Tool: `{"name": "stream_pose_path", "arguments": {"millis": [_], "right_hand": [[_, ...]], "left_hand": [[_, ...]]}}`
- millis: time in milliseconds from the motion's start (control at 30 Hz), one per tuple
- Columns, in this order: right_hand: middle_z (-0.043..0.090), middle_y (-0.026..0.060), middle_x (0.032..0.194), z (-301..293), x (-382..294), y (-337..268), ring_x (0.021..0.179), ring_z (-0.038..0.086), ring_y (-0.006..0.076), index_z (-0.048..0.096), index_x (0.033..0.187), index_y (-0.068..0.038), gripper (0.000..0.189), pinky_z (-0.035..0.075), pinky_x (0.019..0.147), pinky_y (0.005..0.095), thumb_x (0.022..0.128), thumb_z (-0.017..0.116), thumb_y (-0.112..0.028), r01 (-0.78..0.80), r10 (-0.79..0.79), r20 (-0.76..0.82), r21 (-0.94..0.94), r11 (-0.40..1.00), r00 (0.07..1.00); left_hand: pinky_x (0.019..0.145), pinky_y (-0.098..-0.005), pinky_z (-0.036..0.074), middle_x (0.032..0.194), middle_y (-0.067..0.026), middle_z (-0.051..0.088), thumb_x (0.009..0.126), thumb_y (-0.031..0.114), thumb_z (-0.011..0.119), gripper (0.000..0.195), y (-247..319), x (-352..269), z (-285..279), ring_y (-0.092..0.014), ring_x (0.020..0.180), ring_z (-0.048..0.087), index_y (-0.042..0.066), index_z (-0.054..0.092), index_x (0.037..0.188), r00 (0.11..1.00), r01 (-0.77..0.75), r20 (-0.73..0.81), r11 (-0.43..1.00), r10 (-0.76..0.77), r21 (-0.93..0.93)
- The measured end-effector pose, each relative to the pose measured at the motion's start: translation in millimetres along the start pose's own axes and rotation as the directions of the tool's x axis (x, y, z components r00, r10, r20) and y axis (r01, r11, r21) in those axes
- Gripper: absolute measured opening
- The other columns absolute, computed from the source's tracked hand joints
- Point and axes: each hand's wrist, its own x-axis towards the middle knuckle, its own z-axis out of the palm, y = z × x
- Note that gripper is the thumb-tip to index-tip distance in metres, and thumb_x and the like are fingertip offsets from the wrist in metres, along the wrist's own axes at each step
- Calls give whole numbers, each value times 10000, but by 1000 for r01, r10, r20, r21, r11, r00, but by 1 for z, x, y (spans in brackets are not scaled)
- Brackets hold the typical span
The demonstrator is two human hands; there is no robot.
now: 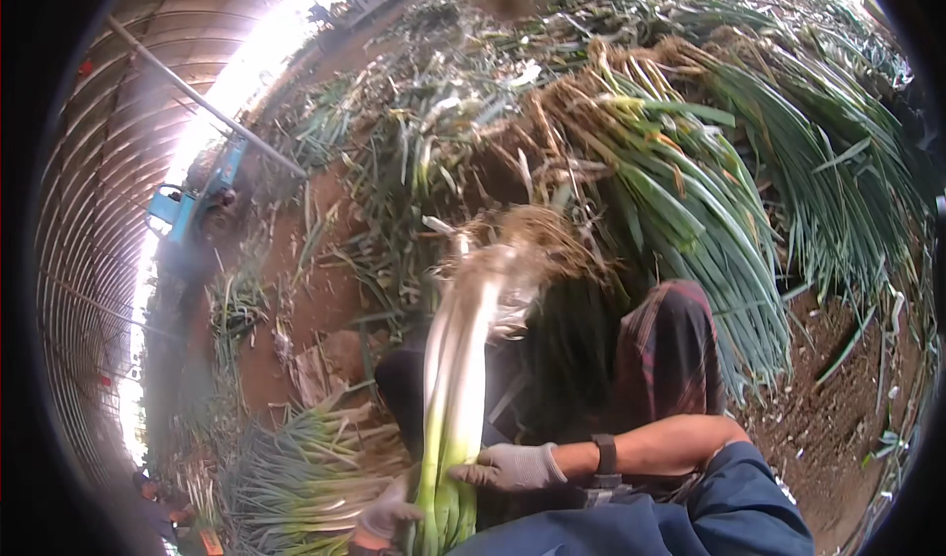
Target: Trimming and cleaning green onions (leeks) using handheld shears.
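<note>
A bunch of long green onions [462, 349] stands up in front of me, its brown hairy roots [543, 242] pointing away from my body. The white stalks turn green toward my lap. My left hand [390, 510], in a pale knit glove, grips the bunch low on its left side. From the right, my gloved right hand [510, 467] is closed around the green part, thumb and fingers against the stalks. The root end is blurred.
Rooted onions lie in a large heap [687, 179] ahead on the right. A pile of onions with white stalks [310, 475] lies at my left. Leaf scraps cover the soil. Further left are a blue machine [181, 208], a metal pole [207, 101] and another person [154, 508].
</note>
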Motion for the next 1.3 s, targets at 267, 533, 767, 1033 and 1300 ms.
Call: {"name": "stream_pose_path", "arguments": {"millis": [267, 533, 767, 1033, 1300], "right_hand": [[764, 175, 1015, -8, -7, 10, 951, 710, 244, 718, 1163, 14, 703, 551, 835, 417, 1023, 537, -652, 137, -116, 137, -158, 978, 984], [738, 45, 955, -24, -4, 11, 847, 615, 139, 703, 1187, 22, 339, 530, 781, 340, 1025, 661, -273, 159, -94, 317, -186, 970, 944], [766, 158, 980, -97, -18, 3, 818, 706, 270, 761, 1048, -34, 359, 569, 784, 392, 822, 821, -306, -152, -69, -293, -665, 731, 953], [510, 295, 1421, -132, 62, 51, 1325, 508, 440, 490, 1418, 49, 816, 386, 1167, 505, 755, 869, -239, -288, -615, -632, -769, 570, 472], [710, 78, 1163, -174, 129, 113, 1081, 672, 237, 647, 1260, -106, 426, 544, 984, 411, 1085, 439, -434, 762, -113, -784, 543, 354, 611]], "left_hand": [[1100, -354, 457, 1397, -117, 599, 725, 268, 910, 1038, -48, -4, 11, -227, 1257, 594, -18, 375, 1567, 998, -65, -7, 968, 65, -242], [1100, -350, 457, 1411, -121, 591, 722, 289, 912, 1067, -64, -3, 2, -227, 1267, 590, -21, 355, 1577, 995, -86, 28, 944, 100, -318], [1100, -346, 457, 1423, -125, 584, 719, 309, 914, 1093, -75, -8, -12, -227, 1276, 586, -23, 338, 1587, 989, -81, 85, 927, 120, -365], [1101, -341, 457, 1437, -129, 575, 716, 330, 916, 1123, -90, -17, -23, -226, 1287, 581, -26, 318, 1597, 975, -92, 145, 897, 170, -432], [1101, -336, 457, 1450, -132, 567, 713, 352, 918, 1153, -109, -23, -26, -226, 1297, 577, -29, 299, 1608, 968, -99, 151, 855, 202, -508]]}}
